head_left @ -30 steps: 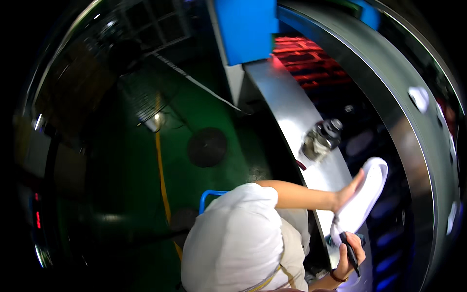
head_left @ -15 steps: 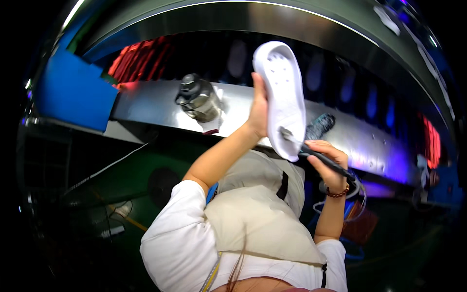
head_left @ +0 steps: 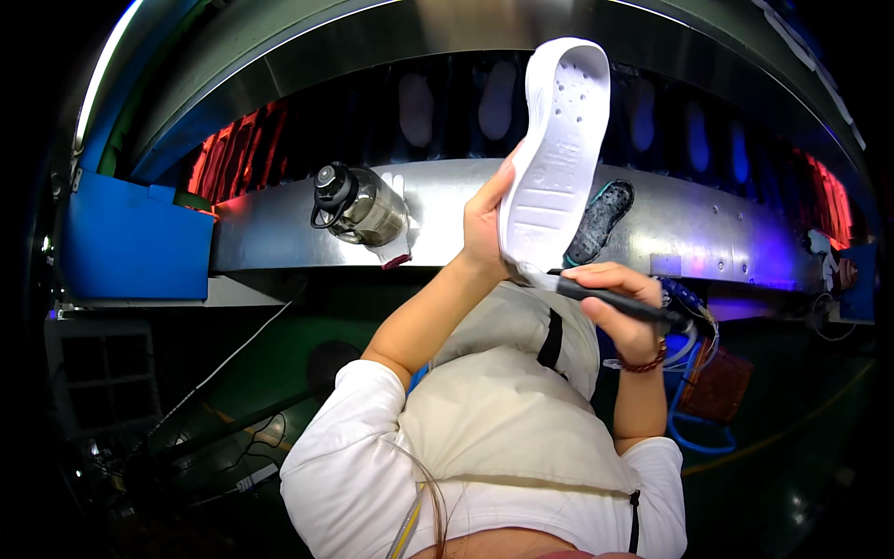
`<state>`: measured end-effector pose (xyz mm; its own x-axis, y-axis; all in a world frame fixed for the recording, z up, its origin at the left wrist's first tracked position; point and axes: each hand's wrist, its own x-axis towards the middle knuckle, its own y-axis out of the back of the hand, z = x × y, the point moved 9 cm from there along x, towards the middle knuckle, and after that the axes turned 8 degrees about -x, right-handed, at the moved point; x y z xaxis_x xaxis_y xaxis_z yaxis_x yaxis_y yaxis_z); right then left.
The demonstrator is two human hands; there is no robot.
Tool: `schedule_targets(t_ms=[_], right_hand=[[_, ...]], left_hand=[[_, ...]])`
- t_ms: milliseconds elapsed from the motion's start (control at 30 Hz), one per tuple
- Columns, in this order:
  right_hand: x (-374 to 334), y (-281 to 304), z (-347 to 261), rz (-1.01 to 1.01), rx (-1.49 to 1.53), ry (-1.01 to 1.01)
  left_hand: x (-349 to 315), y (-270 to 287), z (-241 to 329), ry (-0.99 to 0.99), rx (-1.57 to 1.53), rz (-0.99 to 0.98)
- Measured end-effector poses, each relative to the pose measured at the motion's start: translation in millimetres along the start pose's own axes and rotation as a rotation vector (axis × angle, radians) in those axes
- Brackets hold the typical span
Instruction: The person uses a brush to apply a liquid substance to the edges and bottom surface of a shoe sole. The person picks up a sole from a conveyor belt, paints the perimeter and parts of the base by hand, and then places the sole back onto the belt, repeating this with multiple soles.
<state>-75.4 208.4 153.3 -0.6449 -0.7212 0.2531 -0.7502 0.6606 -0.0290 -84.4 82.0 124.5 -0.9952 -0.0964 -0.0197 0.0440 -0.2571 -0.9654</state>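
Note:
A white shoe sole (head_left: 551, 186) with raised side walls and small holes at its far end is held up over the metal ledge. My left hand (head_left: 486, 222) grips its left edge, the thumb along the side and the other fingers partly hidden behind. My right hand (head_left: 626, 303) is closed around the black handle of a brush (head_left: 596, 295). The brush's pale tip is at the near, heel end of the sole; whether it touches is hard to tell. Behind the sole, to the right, a dark speckled shoe piece (head_left: 601, 222) lies on the ledge.
A clear bottle with a black lid (head_left: 361, 205) stands on the metal ledge (head_left: 270, 224), on a pale cloth. Several soles sit in the dark machine opening beyond, with red-lit strips at both ends. A blue box (head_left: 140, 238) is at left; tubes hang near my right wrist.
The sole has moved up and slightly right in view, leaning further right. The brush tip has gone from inside the heel to its near outer edge. The handle lies flatter.

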Motion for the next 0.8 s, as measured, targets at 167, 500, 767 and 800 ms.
schedule_targets(t_ms=[167, 500, 767, 800], right_hand=[[20, 11, -19, -0.131, -0.350, 0.112], [14, -17, -63, -0.372, -0.448, 0.353], [10, -13, -54, -0.603, -0.762, 0.258], [14, -3, -55, -0.517, -0.756, 0.257]], left_hand=[[9, -12, 2, 0.044, 0.004, -0.110], [18, -8, -5, 0.405, 0.085, 0.024], [-1, 9, -24, 0.790, 0.565, 0.111], [0, 7, -25, 0.795, 0.561, 0.105]])
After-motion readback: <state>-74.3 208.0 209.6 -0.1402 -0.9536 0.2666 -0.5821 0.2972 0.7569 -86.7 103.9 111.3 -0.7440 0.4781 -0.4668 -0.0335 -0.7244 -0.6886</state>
